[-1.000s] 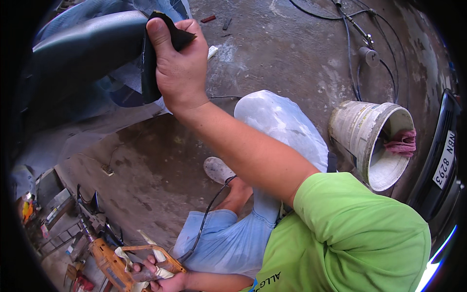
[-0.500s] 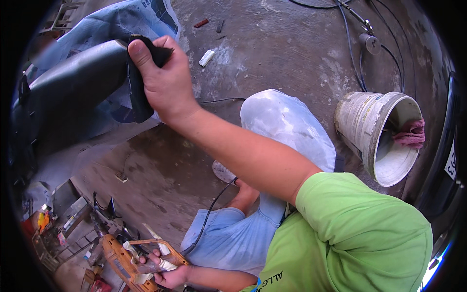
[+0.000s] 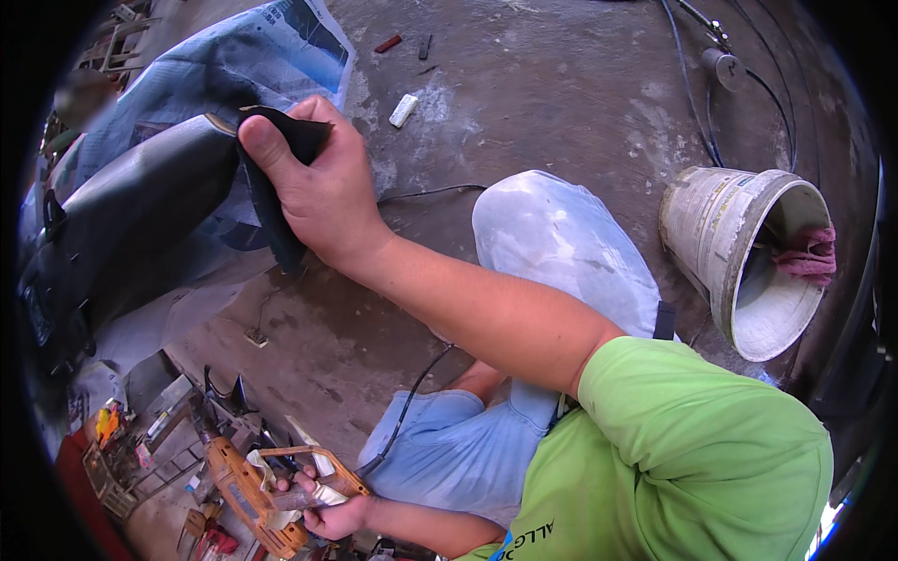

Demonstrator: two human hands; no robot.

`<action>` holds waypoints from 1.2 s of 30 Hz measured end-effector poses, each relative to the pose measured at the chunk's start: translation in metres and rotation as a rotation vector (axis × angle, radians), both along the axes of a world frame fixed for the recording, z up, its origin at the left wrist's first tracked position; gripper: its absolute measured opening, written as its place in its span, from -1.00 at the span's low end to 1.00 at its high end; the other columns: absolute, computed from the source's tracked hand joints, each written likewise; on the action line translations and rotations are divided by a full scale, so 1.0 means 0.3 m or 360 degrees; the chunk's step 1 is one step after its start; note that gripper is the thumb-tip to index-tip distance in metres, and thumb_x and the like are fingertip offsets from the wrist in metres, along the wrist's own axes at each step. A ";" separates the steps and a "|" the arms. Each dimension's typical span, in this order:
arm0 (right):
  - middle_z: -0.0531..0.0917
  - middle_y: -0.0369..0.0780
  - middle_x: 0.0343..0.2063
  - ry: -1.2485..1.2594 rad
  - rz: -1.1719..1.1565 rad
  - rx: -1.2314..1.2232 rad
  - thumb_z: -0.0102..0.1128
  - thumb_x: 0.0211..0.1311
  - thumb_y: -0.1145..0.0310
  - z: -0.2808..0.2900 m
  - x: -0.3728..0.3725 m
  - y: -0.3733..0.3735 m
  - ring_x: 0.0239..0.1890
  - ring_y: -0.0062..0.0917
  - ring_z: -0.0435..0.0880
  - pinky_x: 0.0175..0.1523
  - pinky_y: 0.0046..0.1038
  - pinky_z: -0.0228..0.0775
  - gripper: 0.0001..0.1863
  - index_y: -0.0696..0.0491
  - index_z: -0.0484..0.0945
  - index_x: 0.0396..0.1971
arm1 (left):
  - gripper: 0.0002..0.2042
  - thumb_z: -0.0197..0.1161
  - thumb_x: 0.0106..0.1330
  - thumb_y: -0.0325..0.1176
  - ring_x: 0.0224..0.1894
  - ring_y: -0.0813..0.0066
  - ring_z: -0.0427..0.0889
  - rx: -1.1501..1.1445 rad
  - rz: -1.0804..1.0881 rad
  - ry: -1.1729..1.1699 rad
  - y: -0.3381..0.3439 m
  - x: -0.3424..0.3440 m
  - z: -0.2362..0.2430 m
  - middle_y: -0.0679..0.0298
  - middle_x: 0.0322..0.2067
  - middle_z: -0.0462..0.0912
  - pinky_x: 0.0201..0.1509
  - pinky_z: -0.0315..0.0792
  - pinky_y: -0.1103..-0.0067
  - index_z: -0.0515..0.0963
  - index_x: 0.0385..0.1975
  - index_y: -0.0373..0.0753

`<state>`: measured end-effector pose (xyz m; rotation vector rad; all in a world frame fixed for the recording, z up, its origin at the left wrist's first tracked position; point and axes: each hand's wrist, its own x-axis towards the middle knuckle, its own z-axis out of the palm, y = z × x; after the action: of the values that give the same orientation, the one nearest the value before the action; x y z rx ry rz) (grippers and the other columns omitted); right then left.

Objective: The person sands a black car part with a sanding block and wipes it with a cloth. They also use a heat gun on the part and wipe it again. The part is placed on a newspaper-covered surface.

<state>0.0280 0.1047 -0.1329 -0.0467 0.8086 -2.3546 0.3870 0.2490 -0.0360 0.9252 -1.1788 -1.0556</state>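
Observation:
My right hand [image 3: 323, 182] is closed round a dark sheet-like piece [image 3: 271, 201], thumb on top. A flap of it stands out between thumb and fingers. It meets the end of a long, smooth black panel [image 3: 154, 173], which shows a thin tan edge there. Whether the two are joined I cannot tell. Low on the left, my left hand [image 3: 323, 510] grips the handle of an orange power drill [image 3: 234, 486] with pale tape on its frame. A black cord [image 3: 412, 402] runs from the handle past my leg.
Printed sheeting [image 3: 224, 65] lies behind the panel. A dirty white bucket [image 3: 720, 224] with a pink cloth [image 3: 809, 254] lies tilted at right, near black hoses [image 3: 687, 93]. A white block [image 3: 403, 110] rests on the concrete floor. Assorted tools [image 3: 168, 411] are strewn at lower left.
The whole view has shifted slightly. My right hand and the panel's end sit a little lower in the picture. Both hands keep their holds.

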 end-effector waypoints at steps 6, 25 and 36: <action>0.52 -0.33 -0.46 0.0275 0.0225 0.0245 0.68 0.03 0.15 -0.038 0.179 -0.057 -0.30 -0.65 0.44 -0.14 -0.49 0.35 -0.52 0.04 0.45 -0.41 | -0.36 -0.03 0.19 -0.24 -0.20 0.35 0.46 0.0040 0.0187 -0.0091 -0.009 -0.032 0.001 0.18 0.15 0.42 0.08 0.32 0.32 0.22 0.33 -0.33; 0.71 -0.30 -0.27 0.0307 0.1451 -0.0033 0.65 0.04 0.07 -0.041 -0.342 -0.107 -0.24 -0.59 0.63 -0.09 -0.46 0.50 -0.47 0.09 0.70 -0.09 | -0.38 -0.06 0.21 -0.22 -0.22 0.30 0.47 0.0076 0.0361 -0.0140 0.006 0.155 -0.020 0.16 0.15 0.45 0.02 0.34 0.31 0.28 0.30 -0.36; 0.49 -0.37 -0.64 0.0449 0.1370 -0.0152 0.46 0.27 -0.04 -0.018 -0.416 -0.146 -0.67 -0.68 0.38 -0.57 -0.56 0.12 -0.58 0.01 0.57 -0.43 | -0.38 -0.07 0.21 -0.20 -0.21 0.33 0.49 0.0070 0.0352 -0.0150 -0.002 0.084 -0.023 0.18 0.14 0.46 0.08 0.36 0.32 0.29 0.29 -0.36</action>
<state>-0.0969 0.0610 -0.1384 -0.6463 0.6245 -1.5727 0.4123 0.2482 -0.0429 1.1228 -1.1051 -0.8706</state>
